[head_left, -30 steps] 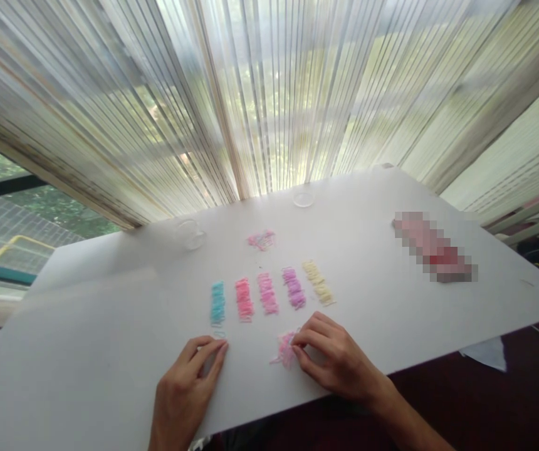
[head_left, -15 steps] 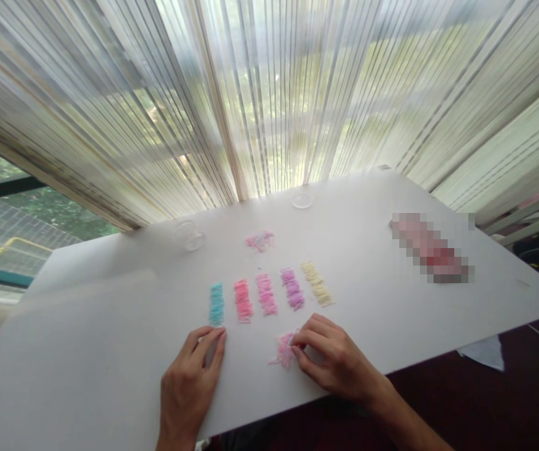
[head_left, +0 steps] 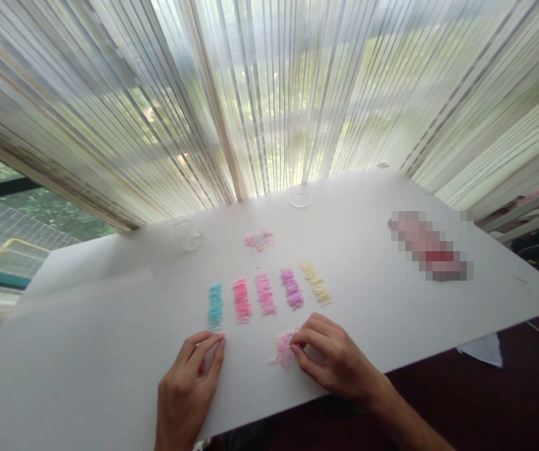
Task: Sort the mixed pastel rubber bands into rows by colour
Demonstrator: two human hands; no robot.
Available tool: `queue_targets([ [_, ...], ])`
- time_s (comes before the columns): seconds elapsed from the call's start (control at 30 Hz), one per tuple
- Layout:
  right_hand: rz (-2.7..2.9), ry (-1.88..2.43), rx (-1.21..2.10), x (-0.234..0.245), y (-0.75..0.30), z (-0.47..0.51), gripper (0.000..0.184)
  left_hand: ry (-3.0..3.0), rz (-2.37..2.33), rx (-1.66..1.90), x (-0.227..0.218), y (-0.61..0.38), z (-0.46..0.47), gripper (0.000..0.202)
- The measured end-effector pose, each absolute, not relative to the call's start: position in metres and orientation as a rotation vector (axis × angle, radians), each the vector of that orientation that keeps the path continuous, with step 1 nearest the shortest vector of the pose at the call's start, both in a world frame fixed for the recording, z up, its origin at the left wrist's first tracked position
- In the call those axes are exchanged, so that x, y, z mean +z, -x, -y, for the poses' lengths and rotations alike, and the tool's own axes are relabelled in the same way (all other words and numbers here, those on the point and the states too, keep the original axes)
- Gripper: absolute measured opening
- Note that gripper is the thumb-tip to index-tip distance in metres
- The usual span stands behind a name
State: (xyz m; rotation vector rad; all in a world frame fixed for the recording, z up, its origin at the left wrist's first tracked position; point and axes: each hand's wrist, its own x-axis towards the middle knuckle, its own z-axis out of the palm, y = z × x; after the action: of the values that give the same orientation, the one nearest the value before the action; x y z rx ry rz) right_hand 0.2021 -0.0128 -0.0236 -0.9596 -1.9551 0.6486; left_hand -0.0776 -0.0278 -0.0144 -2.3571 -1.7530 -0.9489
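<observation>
Just below the teal row (head_left: 215, 304) of thin loop-like pieces, which look like small hair ties, is my left hand (head_left: 185, 382). Its thumb and index tips are pinched together; anything between them is too small to see. My right hand (head_left: 330, 354) has its fingertips pinched at the right edge of a loose pile of mixed pink and pale hair ties (head_left: 282, 351). What those fingertips grip is hidden. Beside the teal row lie a coral row (head_left: 242, 302), a pink row (head_left: 266, 294), a purple row (head_left: 291, 289) and a pale yellow row (head_left: 316, 283).
A second mixed pile (head_left: 259, 240) lies behind the rows on the white table (head_left: 86, 338). Clear round containers or lids (head_left: 189, 237) and a clear disc (head_left: 301, 199) stand near the curtain (head_left: 269, 100). A blurred-out pinkish object (head_left: 429, 247) lies at the right.
My left hand has drawn back slightly from the teal row, and the row's lower end now shows. My right hand stays at the near pile. The view has shifted slightly.
</observation>
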Motion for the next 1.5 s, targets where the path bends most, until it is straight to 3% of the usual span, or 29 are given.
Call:
queue_targets([
  [0.33, 1.89, 1.031, 0.623, -0.025, -0.202, 0.013, 0.013, 2.834, 1.647, -0.982, -0.006, 0.025, 0.038, 0.017],
  [0.7, 2.145, 0.954, 0.584, -0.023, -0.2, 0.015, 0.013, 2.847, 1.686, -0.916, -0.016, 0.015, 0.039, 0.015],
  [1.5, 2.135, 0.953, 0.571, -0.023, -0.2, 0.014, 0.006, 2.847, 1.678, -1.167, -0.011, 0.015, 0.037, 0.009],
])
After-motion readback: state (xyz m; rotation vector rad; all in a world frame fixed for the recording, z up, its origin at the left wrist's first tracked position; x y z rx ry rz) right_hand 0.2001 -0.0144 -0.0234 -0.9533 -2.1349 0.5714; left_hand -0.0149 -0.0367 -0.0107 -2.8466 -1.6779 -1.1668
